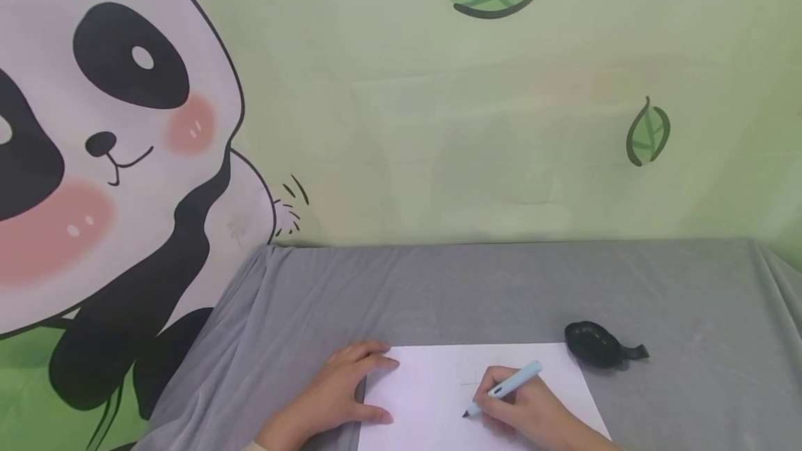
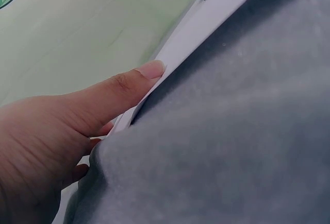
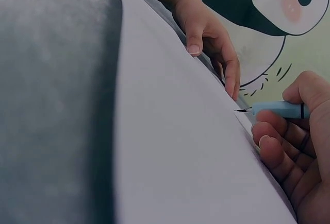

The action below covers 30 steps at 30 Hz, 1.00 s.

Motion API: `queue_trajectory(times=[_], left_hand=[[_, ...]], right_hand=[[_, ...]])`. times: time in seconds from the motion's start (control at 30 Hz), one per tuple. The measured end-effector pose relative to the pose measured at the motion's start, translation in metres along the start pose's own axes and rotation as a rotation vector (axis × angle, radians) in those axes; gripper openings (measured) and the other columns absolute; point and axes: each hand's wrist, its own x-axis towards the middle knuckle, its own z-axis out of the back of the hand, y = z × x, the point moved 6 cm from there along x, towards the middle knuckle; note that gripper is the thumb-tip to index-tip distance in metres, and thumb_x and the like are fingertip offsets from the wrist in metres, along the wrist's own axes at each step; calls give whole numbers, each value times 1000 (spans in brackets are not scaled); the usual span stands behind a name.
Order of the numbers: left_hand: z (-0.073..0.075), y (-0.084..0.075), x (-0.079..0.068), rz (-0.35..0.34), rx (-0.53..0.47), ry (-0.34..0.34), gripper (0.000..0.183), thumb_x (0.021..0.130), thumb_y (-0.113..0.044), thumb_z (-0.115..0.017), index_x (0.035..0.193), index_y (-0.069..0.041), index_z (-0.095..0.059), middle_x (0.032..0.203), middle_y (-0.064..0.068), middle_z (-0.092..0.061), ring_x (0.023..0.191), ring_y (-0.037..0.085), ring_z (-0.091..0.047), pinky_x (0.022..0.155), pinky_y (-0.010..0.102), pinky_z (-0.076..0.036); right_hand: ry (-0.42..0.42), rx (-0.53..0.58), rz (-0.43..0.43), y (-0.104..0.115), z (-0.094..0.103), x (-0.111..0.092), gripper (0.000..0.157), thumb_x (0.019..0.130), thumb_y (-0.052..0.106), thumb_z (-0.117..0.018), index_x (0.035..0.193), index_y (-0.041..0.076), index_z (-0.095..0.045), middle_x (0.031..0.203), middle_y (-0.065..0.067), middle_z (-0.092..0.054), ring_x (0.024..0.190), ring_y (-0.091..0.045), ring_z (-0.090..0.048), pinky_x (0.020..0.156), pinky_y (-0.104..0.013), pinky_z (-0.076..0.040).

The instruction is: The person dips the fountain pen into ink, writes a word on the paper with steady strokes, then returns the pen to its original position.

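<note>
A white sheet of paper lies on the grey cloth. My left hand rests at its left edge, thumb and fingers spread apart; in the left wrist view the thumb presses on the paper's border. My right hand pinches a light blue pen between thumb and fingers. The pen slants down to the left, its dark tip close over the middle of the paper. Faint thin crossing lines show on the sheet just above the right hand. In the right wrist view the pen points toward the left hand.
A glossy black rounded object with a short neck sits at the paper's upper right corner. Grey cloth covers the table back to a green backdrop with a printed panda and leaves.
</note>
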Motion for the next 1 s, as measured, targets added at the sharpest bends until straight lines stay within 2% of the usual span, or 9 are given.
queue_trajectory(times=[0.23,0.47,0.8,1.0], left_hand=[[-1,-1,0,16,-43,25,64,71,-56,-75,125,-25,-61,138,2,-54,127,29,-49,101,57,-36],[-1,0,0,17,-42,14,64,70,-56,-76,124,-26,-61,137,1,-54,127,28,-50,101,55,-37],[-1,1,0,12,-35,8,63,70,-54,-77,124,-25,-61,136,1,-54,126,27,-50,101,55,-37],[-1,1,0,9,-34,9,64,70,-55,-77,124,-25,-61,136,1,-54,126,28,-50,101,56,-37]], right_hand=[[-86,-45,-58,0,6,-1,11,93,10,-59,88,0,-59,65,-18,-63,50,1,-53,42,-24,-47],[-183,-64,-97,-1,13,0,13,93,11,-59,89,-1,-58,66,-14,-63,51,-3,-55,42,-26,-48],[-284,-107,-174,-6,21,-1,13,92,13,-61,88,0,-59,65,-8,-62,50,-5,-55,45,-28,-50],[-314,-112,-208,-7,23,-1,12,91,12,-62,88,0,-59,64,-4,-61,51,-5,-55,46,-27,-50]])
